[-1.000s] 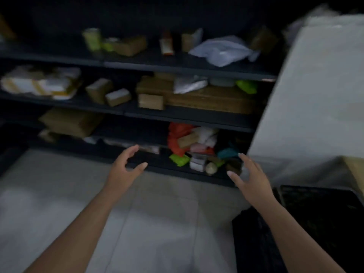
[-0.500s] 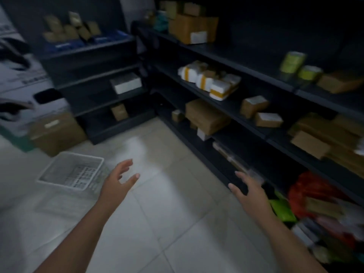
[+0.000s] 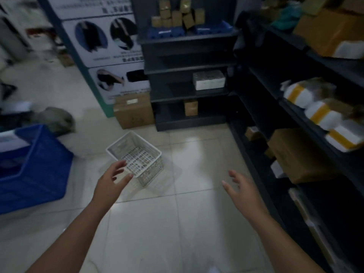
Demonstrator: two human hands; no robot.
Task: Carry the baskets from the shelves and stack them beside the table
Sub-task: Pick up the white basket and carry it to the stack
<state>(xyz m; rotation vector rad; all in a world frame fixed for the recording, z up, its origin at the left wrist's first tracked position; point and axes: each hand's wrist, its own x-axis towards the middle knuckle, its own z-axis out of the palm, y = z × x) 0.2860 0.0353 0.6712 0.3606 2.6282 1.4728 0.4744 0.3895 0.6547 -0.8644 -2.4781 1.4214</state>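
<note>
- On the tiled floor (image 3: 197, 223), between dark shelving and a blue crate (image 3: 33, 170), sits one white mesh basket (image 3: 136, 154), upright, open side up, nothing in it.
- Left hand (image 3: 110, 182) reaches fwd, fingers spread wide, holding nothing; its fingertips overlap the basket's near-left rim in view, but can't tell if touching.
- Right hand (image 3: 242, 192) also out front, fingers loose and apart, holding nothing; well apart from the basket, nearer the right-hand shelves (image 3: 295, 107).
- Both forearms bare, running up from the bottom corners.
- R shelves: white parcels w/ yellow tape (image 3: 325, 115) on a mid level, big brown carton (image 3: 299, 154) below them, another carton higher up.
- Back shelf unit (image 3: 189, 66): small tan boxes (image 3: 177, 14) on top, a white box (image 3: 208, 79) mid level, one small carton low down.
- Cardboard box (image 3: 134, 111) on the floor beside that unit, against a printed panel (image 3: 110, 46).
- Left side blurred; grey lump behind the crate, can't tell what.
</note>
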